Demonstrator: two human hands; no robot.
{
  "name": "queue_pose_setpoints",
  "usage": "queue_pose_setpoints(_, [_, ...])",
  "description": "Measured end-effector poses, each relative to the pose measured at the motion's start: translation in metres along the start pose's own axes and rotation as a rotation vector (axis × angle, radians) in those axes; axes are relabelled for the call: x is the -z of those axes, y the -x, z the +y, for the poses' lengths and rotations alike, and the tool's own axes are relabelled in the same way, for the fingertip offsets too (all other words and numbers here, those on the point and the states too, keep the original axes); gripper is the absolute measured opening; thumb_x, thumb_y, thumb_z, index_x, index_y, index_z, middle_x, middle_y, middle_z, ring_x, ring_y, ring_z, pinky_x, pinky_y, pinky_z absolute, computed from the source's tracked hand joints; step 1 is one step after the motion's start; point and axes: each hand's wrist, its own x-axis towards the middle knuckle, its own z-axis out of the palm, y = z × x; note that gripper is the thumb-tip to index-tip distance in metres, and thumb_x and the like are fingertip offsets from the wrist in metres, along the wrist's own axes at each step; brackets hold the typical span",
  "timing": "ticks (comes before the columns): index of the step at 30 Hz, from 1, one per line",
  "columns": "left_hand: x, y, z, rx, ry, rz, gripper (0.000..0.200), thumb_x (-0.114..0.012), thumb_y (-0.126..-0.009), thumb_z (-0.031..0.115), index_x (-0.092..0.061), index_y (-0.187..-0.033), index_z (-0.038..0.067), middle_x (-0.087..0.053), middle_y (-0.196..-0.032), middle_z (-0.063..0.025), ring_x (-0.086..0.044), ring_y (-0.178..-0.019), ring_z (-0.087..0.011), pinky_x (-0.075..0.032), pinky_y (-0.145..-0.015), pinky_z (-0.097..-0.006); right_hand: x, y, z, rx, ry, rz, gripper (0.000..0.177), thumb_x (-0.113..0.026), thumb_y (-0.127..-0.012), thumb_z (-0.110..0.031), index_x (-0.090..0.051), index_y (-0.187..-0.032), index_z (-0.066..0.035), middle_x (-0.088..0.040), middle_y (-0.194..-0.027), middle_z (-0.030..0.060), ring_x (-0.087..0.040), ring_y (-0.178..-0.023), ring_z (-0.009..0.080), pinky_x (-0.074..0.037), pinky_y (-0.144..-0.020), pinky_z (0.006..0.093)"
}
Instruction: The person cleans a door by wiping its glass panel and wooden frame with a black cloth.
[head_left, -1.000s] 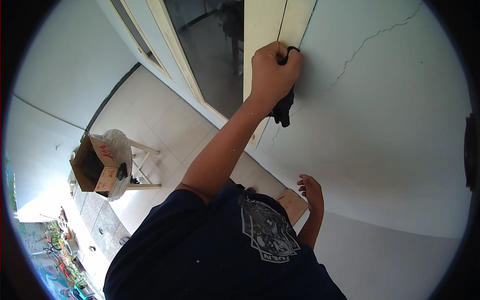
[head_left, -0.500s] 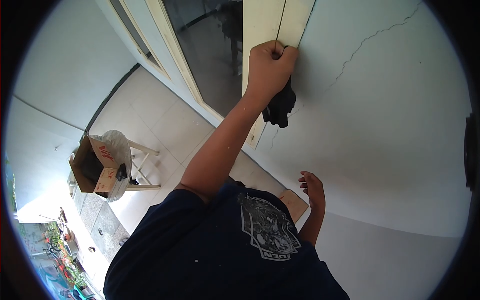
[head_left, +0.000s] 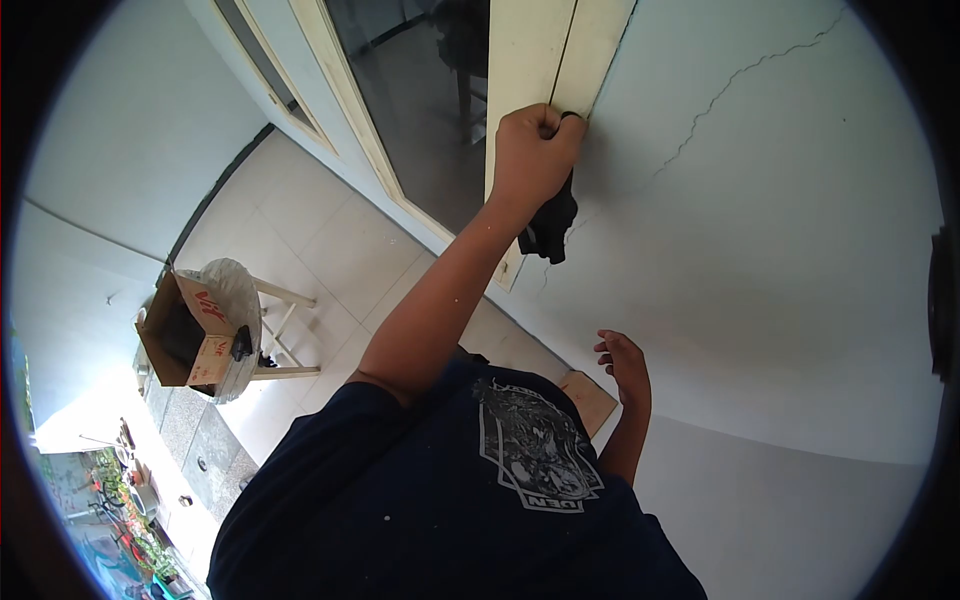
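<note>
My left hand is raised in front of the cream wooden frame, with the thumb pressed against bent fingers. A bunched black cloth hangs from this grip, below the wrist side of the hand, and a bit of black shows at the thumb tip. What kind of cloth item it is, I cannot make out. Lower down, my right hand hangs in front of the pale wall, its fingers loosely bent and apart with nothing in them.
Left of the frame is a dark glass pane. An open cardboard box rests on a plastic-covered stool on the tiled floor. A brown board or box lies by the wall foot. Plants stand outside at lower left.
My left hand and the black cloth have shifted slightly down and left along the frame. My right hand has barely moved.
</note>
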Motion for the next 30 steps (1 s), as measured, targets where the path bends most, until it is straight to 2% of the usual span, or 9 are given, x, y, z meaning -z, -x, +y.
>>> queue_pose_setpoints(2, [0.002,0.007,-0.009,0.088,-0.008,0.004,0.027,-0.065,-0.084,0.016,-0.055,-0.064,0.001,-0.053,-0.054,0.0006,-0.043,-0.050,-0.0044,-0.035,-0.046,-0.0257,-0.001,0.002,0.000,-0.005,0.016,-0.015,0.037,-0.055,-0.101,-0.035,-0.066,-0.119,-0.004,-0.066,-0.093,0.0030,-0.057,-0.075,0.0107,-0.043,-0.063,0.0240])
queue_pose_setpoints(5, [0.007,0.013,-0.018,0.066,-0.098,-0.025,0.027,-0.065,-0.084,0.016,-0.055,-0.065,0.000,-0.053,-0.054,0.0010,-0.043,-0.050,-0.0044,-0.036,-0.046,-0.0256,-0.010,0.006,-0.014,0.009,0.011,-0.046,0.039,-0.055,-0.101,-0.036,-0.066,-0.119,-0.003,-0.066,-0.092,0.0029,-0.057,-0.076,0.0107,-0.043,-0.064,0.0247])
queue_pose_setpoints(8, [-0.001,0.000,0.008,-0.059,0.014,-0.037,0.026,-0.064,-0.084,0.015,-0.055,-0.065,0.001,-0.053,-0.054,0.0010,-0.044,-0.050,-0.0045,-0.036,-0.047,-0.0258,-0.023,0.006,-0.029,0.011,0.030,-0.023,0.038,-0.055,-0.100,-0.035,-0.066,-0.117,-0.003,-0.066,-0.091,0.0032,-0.056,-0.075,0.0104,-0.043,-0.066,0.0255])
queue_pose_setpoints(12, [-0.009,-0.012,0.050,-0.072,0.069,-0.072,0.024,-0.063,-0.083,0.012,-0.054,-0.064,0.000,-0.054,-0.054,0.0005,-0.044,-0.050,-0.0044,-0.035,-0.046,-0.0249,-0.035,0.011,-0.048,0.040,0.017,-0.006,0.037,-0.055,-0.100,-0.032,-0.066,-0.117,-0.002,-0.067,-0.091,0.0042,-0.056,-0.075,0.0107,-0.043,-0.069,0.0259])
queue_pose_setpoints(16, [-0.003,-0.006,0.010,0.007,0.068,-0.063,0.025,-0.063,-0.083,0.012,-0.054,-0.063,-0.001,-0.054,-0.054,0.0004,-0.044,-0.050,-0.0043,-0.035,-0.046,-0.0244,-0.045,0.016,-0.053,0.045,-0.029,0.016,0.036,-0.055,-0.100,-0.030,-0.066,-0.117,0.000,-0.067,-0.091,0.0058,-0.056,-0.075,0.0121,-0.045,-0.071,0.0267])
queue_pose_setpoints(18, [-0.001,-0.003,-0.001,0.082,0.115,-0.057,0.027,-0.063,-0.080,0.014,-0.053,-0.061,-0.002,-0.055,-0.051,-0.0054,-0.048,-0.047,-0.0091,-0.040,-0.046,-0.0288,-0.045,0.015,-0.051,0.035,-0.024,0.010,0.036,-0.055,-0.100,-0.029,-0.066,-0.117,0.001,-0.067,-0.091,0.0062,-0.056,-0.075,0.0123,-0.045,-0.071,0.0269])
queue_pose_setpoints(21, [0.003,-0.005,0.001,0.124,0.076,-0.070,0.024,-0.063,-0.083,0.011,-0.056,-0.063,0.000,-0.054,-0.055,0.0002,-0.046,-0.050,-0.0044,-0.036,-0.046,-0.0246,-0.045,0.020,-0.042,0.015,-0.013,0.006,0.035,-0.055,-0.100,-0.028,-0.066,-0.116,0.001,-0.067,-0.091,0.0063,-0.056,-0.076,0.0126,-0.046,-0.072,0.0270])
queue_pose_setpoints(27, [-0.003,-0.021,0.036,0.067,0.105,-0.046,0.024,-0.064,-0.082,0.014,-0.059,-0.065,-0.001,-0.056,-0.056,-0.0001,-0.047,-0.050,-0.0054,-0.038,-0.047,-0.0249,-0.039,0.021,-0.036,-0.038,0.016,0.010,0.036,-0.054,-0.101,-0.030,-0.066,-0.116,0.001,-0.067,-0.091,0.0061,-0.057,-0.078,0.0130,-0.047,-0.074,0.0277])
queue_pose_setpoints(30, [-0.005,-0.014,0.006,0.096,0.049,-0.051,0.024,-0.064,-0.082,0.015,-0.059,-0.065,-0.001,-0.055,-0.055,-0.0003,-0.047,-0.049,-0.0063,-0.039,-0.048,-0.0249,-0.033,0.014,-0.028,-0.028,0.030,-0.006,0.037,-0.055,-0.101,-0.031,-0.066,-0.116,0.001,-0.067,-0.091,0.0061,-0.057,-0.078,0.0133,-0.048,-0.075,0.0279])
